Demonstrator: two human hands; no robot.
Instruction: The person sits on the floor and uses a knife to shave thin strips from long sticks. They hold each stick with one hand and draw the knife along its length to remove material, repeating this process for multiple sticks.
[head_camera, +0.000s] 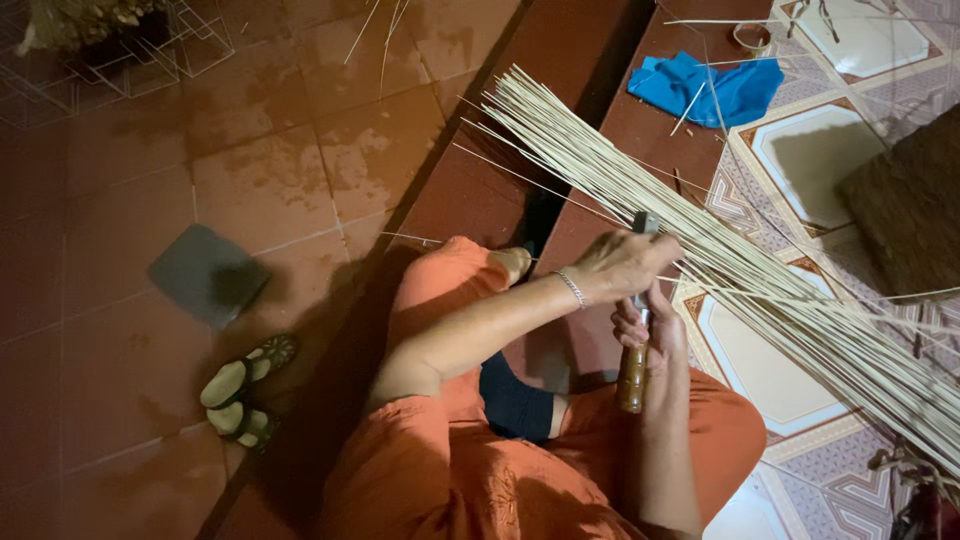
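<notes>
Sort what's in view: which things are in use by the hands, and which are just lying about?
In use: left hand, right hand, wooden-handled knife, bundle of thin pale sticks.

Lying about: blue cloth, sandals, grey square pad, tape roll, wire frame.

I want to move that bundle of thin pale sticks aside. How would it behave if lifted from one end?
The bundle of pale sticks would probably sag and fan out, since the strands are long, very thin and already splayed at the far end. It looks light for its size. Loose strands would likely slip free; no tie is visible.
</notes>
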